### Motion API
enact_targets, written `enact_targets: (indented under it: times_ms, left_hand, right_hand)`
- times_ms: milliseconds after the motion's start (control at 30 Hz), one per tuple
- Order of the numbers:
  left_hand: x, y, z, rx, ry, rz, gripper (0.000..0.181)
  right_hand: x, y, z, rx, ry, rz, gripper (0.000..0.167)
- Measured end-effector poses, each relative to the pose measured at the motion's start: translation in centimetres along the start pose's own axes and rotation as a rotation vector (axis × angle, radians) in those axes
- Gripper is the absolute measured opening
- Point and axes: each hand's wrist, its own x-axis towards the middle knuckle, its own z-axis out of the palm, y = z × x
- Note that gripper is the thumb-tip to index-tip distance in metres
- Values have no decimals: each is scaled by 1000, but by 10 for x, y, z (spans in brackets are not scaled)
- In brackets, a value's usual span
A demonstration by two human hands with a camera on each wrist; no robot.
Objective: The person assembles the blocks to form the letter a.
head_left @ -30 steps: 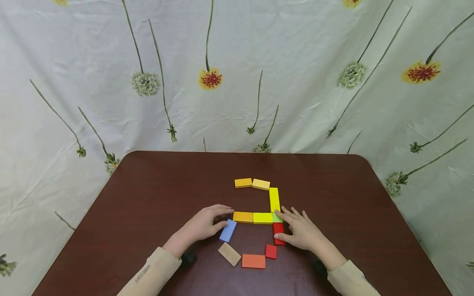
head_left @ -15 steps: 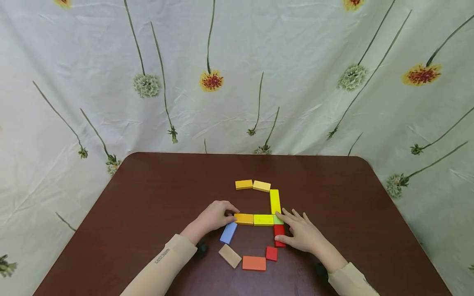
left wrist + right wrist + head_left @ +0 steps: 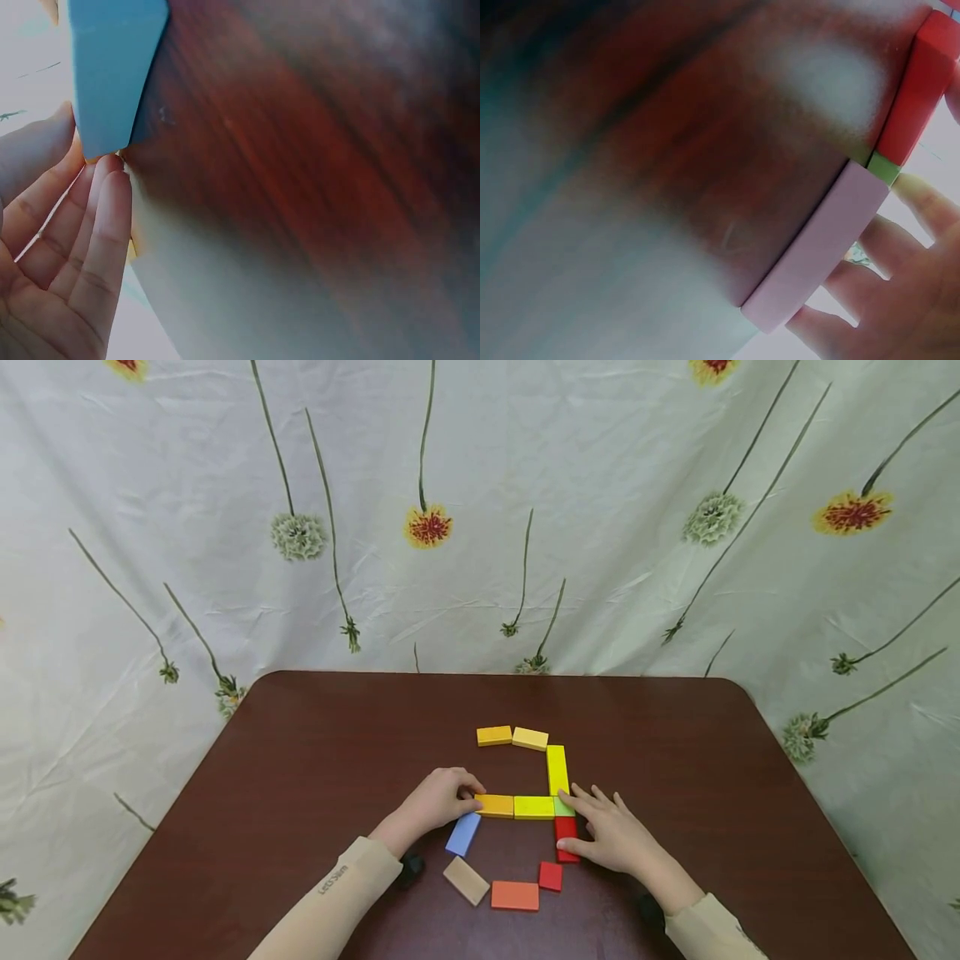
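My left hand [image 3: 435,800] bends at the left end of a flat row, its thumb and fingertips pinching the end of an orange block [image 3: 495,806]. Just below sits a tilted blue block [image 3: 462,835], whose side fills the top of the left wrist view. My right hand [image 3: 609,828] lies spread at the row's right end. Its index finger reaches the small green block [image 3: 564,807], and its thumb rests on a red block [image 3: 567,835]. A yellow block [image 3: 533,808] joins the orange and green ones. Up from the green block runs an upright-lying yellow block [image 3: 557,768].
A beige block [image 3: 466,881], an orange-red block [image 3: 515,896] and a small red block [image 3: 551,876] lie nearer me. Farther off are an amber block [image 3: 494,736] and a pale yellow block [image 3: 530,738]. Flowered cloth [image 3: 480,568] hangs behind the brown table [image 3: 337,718].
My left hand has shifted slightly right and curled, its thumb moving from the blue block to the orange block's end. My right hand and the blocks stay in place.
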Motion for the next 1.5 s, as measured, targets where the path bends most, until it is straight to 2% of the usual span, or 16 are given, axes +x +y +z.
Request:
enact_targets:
  times_ms: [367,633,1200,1333,1500]
  left_hand:
    - [0,0,3,-12,14,19,12]
    - [2,0,3,-17,13,-4,13]
    - [-1,0,4,-21,17,-5,14]
    - [-5,-1,2,-8,26,1,14]
    - [-19,-4,-6,36,26,22,10]
  right_hand:
    - [0,0,-1,-7,-2,-1,78]
    - [0,1,-2,-23,-6,-15,78]
    - [-1,0,-2,-17,-10,-23,77]
    - [-1,0,-2,-14,1,-28,77]
    - [-2,1,-1,-13,-1,-27,77]
